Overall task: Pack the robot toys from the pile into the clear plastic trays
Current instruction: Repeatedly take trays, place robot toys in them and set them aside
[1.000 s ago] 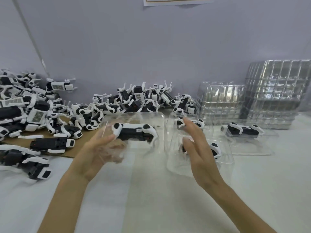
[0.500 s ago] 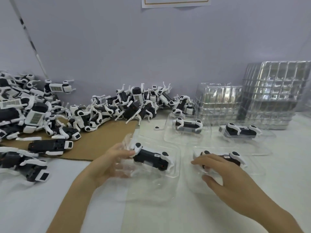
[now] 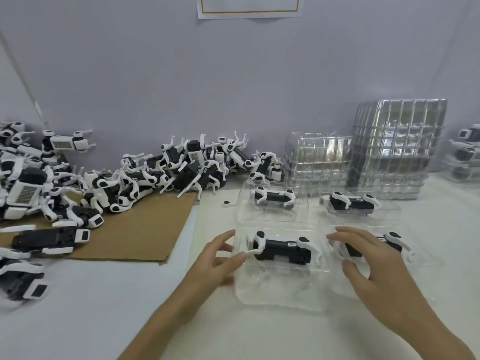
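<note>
Resting on the white tabletop (image 3: pixel 78 307), the nearest clear tray (image 3: pixel 275 289) holds a black-and-white robot toy (image 3: pixel 281 249). The left hand (image 3: pixel 220 258), fingers loose, touches its left rim, and the right hand (image 3: pixel 368 258) spreads flat over the neighbouring tray (image 3: pixel 426 258). Barcode stickers (image 3: pixel 26 194) in the pile (image 3: pixel 155 178) at left are too blurred to read, and stacked empty trays (image 3: pixel 397 146) stand behind.

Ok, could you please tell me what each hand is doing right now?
Left hand: open, fingertips touching the edge of the near left tray.
Right hand: open, fingers spread over the toy in the near right tray.
</note>
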